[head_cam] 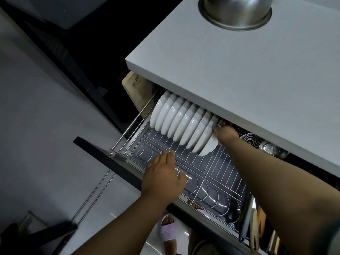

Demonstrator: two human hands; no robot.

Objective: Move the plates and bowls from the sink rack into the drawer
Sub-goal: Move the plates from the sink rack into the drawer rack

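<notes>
Fingers of the right hand (225, 134) curl over the rim of the last white plate (207, 144), seating it upright at the end of the plate row (176, 116) in the pulled-out drawer (103, 155). Left hand (163, 173) lies flat, fingers relaxed, on the wire rack (219, 172) near the front rail. Judged well along: about eight plates slotted. Front bowl slots unfilled. Steel bowl (237, 11) sits on the countertop (239, 70); sink rack not visible.

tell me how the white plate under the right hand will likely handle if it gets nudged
The white plate looks glazed, so probably slippery and breakable. Standing on edge in the wire rack, it may tip into the plate row. The right hand grips its rim.
</notes>
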